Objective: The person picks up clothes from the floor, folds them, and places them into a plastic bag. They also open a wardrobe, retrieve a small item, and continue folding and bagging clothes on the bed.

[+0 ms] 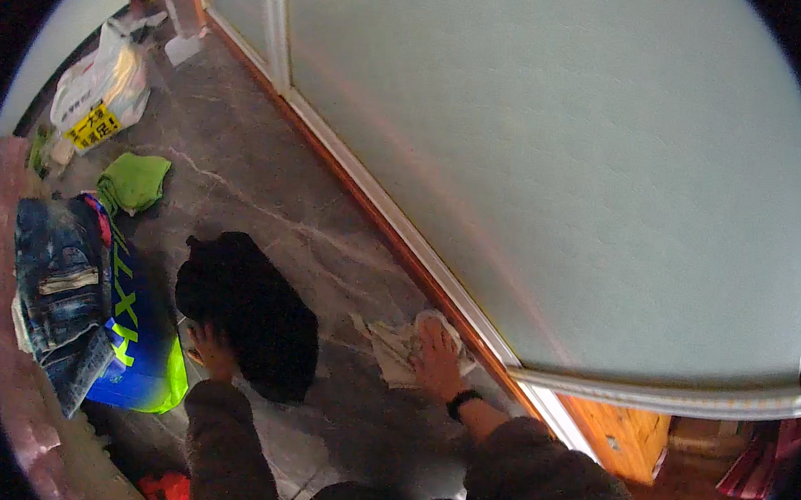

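Note:
On the dark grey floor (354,247), beside the sliding door's track, my right hand (439,360) presses down on a pale, crumpled rag (392,350). The rag bunches up round its fingers, and a black band circles the wrist. My left hand (213,352) rests low with its fingers apart, between a black bundle (252,319) and a blue and lime-green bag (137,362). It appears to hold nothing. The bundle looks like soft cloth, but its exact kind cannot be made out.
A frosted glass door panel (553,186) with a white frame borders the floor on the right. Jeans (60,273) lie over the blue bag at left. Beyond are a green cloth (134,183) and a white plastic bag (105,90). Something red (163,491) lies near my left forearm.

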A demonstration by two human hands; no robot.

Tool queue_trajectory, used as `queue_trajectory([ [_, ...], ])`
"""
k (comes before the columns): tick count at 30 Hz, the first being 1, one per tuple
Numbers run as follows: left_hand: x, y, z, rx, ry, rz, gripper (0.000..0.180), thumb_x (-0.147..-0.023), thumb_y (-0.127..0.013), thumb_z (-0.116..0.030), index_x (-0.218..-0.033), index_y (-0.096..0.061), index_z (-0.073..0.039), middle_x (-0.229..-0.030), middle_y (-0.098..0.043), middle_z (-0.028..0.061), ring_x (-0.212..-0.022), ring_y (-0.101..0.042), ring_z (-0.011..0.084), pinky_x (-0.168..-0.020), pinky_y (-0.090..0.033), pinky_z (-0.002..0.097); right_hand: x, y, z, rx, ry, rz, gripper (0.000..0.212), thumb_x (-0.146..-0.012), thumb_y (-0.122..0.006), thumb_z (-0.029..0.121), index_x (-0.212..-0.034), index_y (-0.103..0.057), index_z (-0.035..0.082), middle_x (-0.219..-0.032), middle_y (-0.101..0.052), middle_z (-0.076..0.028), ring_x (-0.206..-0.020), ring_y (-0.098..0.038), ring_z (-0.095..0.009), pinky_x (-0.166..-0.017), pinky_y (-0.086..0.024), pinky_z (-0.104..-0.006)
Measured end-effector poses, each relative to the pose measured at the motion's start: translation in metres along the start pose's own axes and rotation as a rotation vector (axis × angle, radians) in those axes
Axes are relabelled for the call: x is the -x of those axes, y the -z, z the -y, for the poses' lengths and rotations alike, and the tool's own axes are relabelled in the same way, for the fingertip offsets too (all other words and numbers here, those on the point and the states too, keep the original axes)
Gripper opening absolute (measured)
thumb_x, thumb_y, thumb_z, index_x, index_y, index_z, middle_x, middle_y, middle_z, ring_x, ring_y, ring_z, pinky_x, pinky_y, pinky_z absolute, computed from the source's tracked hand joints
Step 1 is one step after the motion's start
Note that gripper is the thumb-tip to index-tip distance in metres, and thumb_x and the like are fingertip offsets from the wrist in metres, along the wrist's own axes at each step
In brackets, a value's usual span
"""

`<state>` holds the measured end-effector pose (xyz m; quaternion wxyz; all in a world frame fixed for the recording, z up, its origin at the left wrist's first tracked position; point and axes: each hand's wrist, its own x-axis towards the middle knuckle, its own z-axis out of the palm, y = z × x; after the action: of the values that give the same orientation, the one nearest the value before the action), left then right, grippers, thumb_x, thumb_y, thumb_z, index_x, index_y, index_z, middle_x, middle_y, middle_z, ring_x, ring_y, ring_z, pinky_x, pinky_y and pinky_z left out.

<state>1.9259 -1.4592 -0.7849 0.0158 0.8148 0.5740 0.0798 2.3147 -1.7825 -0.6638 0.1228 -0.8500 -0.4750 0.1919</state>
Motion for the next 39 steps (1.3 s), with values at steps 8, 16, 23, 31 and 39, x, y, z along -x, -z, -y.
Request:
queue_trajectory([
  [8, 0.081, 0.057, -0.118, 0.983, 0.472, 0.287, 0.063, -0.096, -0.05, -0.038, -0.141, -0.039, 0.004, -0.141, -0.044, 0.0237, -0.126, -0.045, 0.0365, -0.105, -0.035, 0.0401, 0.022, 0.003, -0.034, 0.154, 0.16, 0.006, 0.068, -0.08, -0.059, 0.004, -0.144, -0.038, 0.01, -0.149, -0.036, -0.012, -0.13, -0.041, -0.036, -0.108, -0.038, -0.0447],
  [16, 0.116, 0.132, -0.168, 0.77, 0.17, 0.9, 0.054, -0.094, -0.053, -0.031, -0.135, -0.045, 0.003, -0.134, -0.048, 0.023, -0.121, -0.049, 0.0351, -0.1, -0.039, 0.0397, 0.131, -0.005, -0.147, -0.126, -0.107, 0.414, 0.049, -0.088, -0.06, 0.035, -0.13, -0.054, 0.012, -0.128, -0.057, -0.013, -0.113, -0.055, -0.036, -0.097, -0.044, -0.051],
  [23, 0.162, 0.182, -0.206, 0.572, 0.029, 1.091, 0.047, -0.092, -0.056, -0.026, -0.13, -0.05, 0.001, -0.128, -0.052, 0.0224, -0.116, -0.052, 0.0339, -0.096, -0.042, 0.0394, 0.284, 0.12, -0.199, -0.226, 0.202, -0.162, 0.037, -0.085, -0.062, 0.033, -0.116, -0.062, 0.013, -0.113, -0.064, -0.009, -0.103, -0.061, -0.034, -0.087, -0.052, -0.0436],
  [31, 0.14, 0.227, -0.209, 0.51, 0.027, 0.826, 0.039, -0.089, -0.059, -0.019, -0.124, -0.056, 0.0, -0.122, -0.057, 0.0216, -0.111, -0.056, 0.0325, -0.092, -0.046, 0.0391, 0.437, 0.155, -0.228, -0.267, -0.444, -0.046, 0.043, -0.079, -0.066, 0.04, -0.11, -0.067, 0.011, -0.103, -0.068, -0.014, -0.095, -0.065, -0.032, -0.086, -0.052, -0.0457],
  [39, 0.075, 0.319, -0.194, 0.629, -0.079, 0.263, 0.032, -0.087, -0.062, -0.012, -0.118, -0.061, -0.002, -0.115, -0.061, 0.0209, -0.106, -0.06, 0.0312, -0.087, -0.049, 0.0387, 0.512, 0.084, -0.263, 0.08, -0.597, 0.35, 0.034, -0.077, -0.056, 0.019, -0.107, -0.067, 0.006, -0.101, -0.066, -0.022, -0.096, -0.063, -0.037, -0.08, -0.051, -0.0512],
])
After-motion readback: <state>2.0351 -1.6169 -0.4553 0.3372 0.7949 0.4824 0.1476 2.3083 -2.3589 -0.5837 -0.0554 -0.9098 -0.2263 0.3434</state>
